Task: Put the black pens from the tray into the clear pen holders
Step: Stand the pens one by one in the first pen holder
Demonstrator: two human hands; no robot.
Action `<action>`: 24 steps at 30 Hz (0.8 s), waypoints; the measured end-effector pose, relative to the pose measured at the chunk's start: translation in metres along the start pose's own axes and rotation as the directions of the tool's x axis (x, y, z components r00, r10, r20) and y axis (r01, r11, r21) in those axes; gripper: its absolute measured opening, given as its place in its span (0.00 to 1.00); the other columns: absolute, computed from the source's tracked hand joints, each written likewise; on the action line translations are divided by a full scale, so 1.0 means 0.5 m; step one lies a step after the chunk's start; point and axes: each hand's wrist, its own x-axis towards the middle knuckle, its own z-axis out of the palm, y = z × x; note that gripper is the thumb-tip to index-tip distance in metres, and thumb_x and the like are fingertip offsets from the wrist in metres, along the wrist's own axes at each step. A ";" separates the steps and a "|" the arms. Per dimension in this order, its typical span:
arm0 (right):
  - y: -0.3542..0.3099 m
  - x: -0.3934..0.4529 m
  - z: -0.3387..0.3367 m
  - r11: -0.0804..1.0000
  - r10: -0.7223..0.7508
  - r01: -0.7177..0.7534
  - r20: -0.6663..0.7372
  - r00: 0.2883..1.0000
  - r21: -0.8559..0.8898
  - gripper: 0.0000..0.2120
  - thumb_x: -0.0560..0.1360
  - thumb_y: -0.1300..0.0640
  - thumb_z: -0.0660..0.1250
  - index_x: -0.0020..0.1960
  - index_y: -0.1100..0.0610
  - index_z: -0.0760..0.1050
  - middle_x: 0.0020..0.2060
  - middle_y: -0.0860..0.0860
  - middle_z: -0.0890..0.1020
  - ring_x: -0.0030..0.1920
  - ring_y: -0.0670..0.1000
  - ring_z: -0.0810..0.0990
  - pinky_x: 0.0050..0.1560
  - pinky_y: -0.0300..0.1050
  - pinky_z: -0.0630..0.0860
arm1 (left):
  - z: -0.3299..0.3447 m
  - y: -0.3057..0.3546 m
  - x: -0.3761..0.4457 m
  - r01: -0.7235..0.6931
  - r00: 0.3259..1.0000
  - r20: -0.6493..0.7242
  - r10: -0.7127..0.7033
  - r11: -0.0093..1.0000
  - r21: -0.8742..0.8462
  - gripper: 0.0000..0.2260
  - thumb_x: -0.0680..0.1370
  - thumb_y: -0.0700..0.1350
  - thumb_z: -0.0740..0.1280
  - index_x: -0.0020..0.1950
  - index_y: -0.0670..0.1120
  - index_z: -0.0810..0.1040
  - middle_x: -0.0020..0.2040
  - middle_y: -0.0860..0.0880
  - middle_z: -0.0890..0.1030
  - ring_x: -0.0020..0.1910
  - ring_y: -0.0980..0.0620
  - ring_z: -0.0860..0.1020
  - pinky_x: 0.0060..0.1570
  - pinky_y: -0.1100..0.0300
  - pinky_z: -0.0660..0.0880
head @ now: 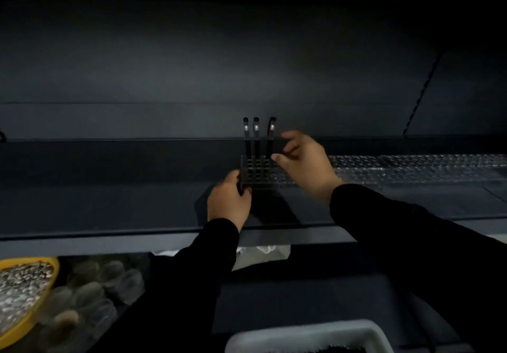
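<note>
A clear pen holder (pixel 258 175) with a grid of holes stands on the dark shelf. Three black pens (pixel 256 138) stand upright in its back row, the right one leaning slightly. My left hand (pixel 229 201) grips the holder's front left corner. My right hand (pixel 304 163) hovers at the holder's right side, blurred, fingers loosely curled, with the thumb tip just beside the third pen (pixel 271 136); no grip on it shows. At the bottom edge a grey tray (pixel 307 333) holds dark contents, mostly cut off.
More clear pen holders (pixel 411 169) run in a row along the shelf to the right. Below the shelf's front edge (pixel 109 238) sit a yellow bowl (pixel 52 278) of speckled bits, a clear moulded plastic pack (pixel 93 297) and white paper (pixel 263 251).
</note>
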 end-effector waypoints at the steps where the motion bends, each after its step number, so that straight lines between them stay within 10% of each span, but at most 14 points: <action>1: 0.010 -0.040 -0.015 0.999 -0.046 0.046 0.010 0.999 -0.003 0.18 0.74 0.59 0.70 0.62 0.57 0.71 0.42 0.48 0.72 0.42 0.46 0.74 0.45 0.34 0.72 | -0.004 -0.001 -0.029 -0.056 0.997 -0.050 0.056 0.998 0.008 0.17 0.77 0.43 0.65 0.66 0.45 0.73 0.62 0.46 0.77 0.62 0.46 0.73 0.63 0.54 0.70; 6: 0.111 -0.270 -0.053 0.956 -0.247 0.264 0.139 0.959 -0.124 0.12 0.73 0.61 0.70 0.56 0.56 0.72 0.46 0.46 0.73 0.44 0.43 0.72 0.50 0.32 0.70 | 0.039 -0.092 -0.290 -0.478 0.871 -0.024 0.491 0.858 0.189 0.19 0.74 0.44 0.59 0.64 0.45 0.72 0.70 0.44 0.69 0.68 0.47 0.65 0.66 0.56 0.62; 10: 0.219 -0.423 -0.001 0.933 -0.185 0.260 0.288 0.940 -0.248 0.15 0.72 0.58 0.69 0.58 0.60 0.75 0.49 0.55 0.78 0.51 0.55 0.75 0.54 0.41 0.68 | 0.102 -0.178 -0.474 -0.188 0.929 0.369 0.038 0.906 0.380 0.32 0.74 0.44 0.63 0.77 0.48 0.55 0.78 0.45 0.52 0.75 0.47 0.59 0.69 0.53 0.63; 14: 0.305 -0.553 0.055 0.961 0.079 0.058 0.470 0.879 -0.269 0.20 0.73 0.58 0.69 0.64 0.56 0.72 0.61 0.54 0.74 0.65 0.56 0.69 0.63 0.38 0.60 | 0.129 -0.227 -0.557 0.215 0.762 0.473 -0.442 0.862 0.460 0.38 0.78 0.42 0.61 0.77 0.50 0.36 0.79 0.47 0.45 0.76 0.46 0.53 0.71 0.54 0.57; 18: 0.384 -0.659 0.098 0.897 0.240 0.132 0.716 0.656 -0.421 0.20 0.72 0.59 0.66 0.64 0.53 0.71 0.62 0.50 0.71 0.64 0.52 0.67 0.62 0.35 0.62 | 0.135 -0.240 -0.593 0.424 0.683 0.500 -0.532 0.846 0.322 0.43 0.77 0.34 0.60 0.75 0.56 0.31 0.74 0.43 0.60 0.63 0.43 0.72 0.57 0.52 0.74; 24: 0.411 -0.682 0.117 0.846 0.269 0.269 0.804 0.530 -0.460 0.13 0.75 0.67 0.59 0.58 0.70 0.71 0.57 0.63 0.70 0.62 0.61 0.66 0.51 0.34 0.62 | 0.132 -0.232 -0.593 0.459 0.689 0.457 -0.563 0.827 0.326 0.43 0.76 0.34 0.60 0.75 0.57 0.33 0.73 0.43 0.64 0.60 0.43 0.75 0.55 0.51 0.75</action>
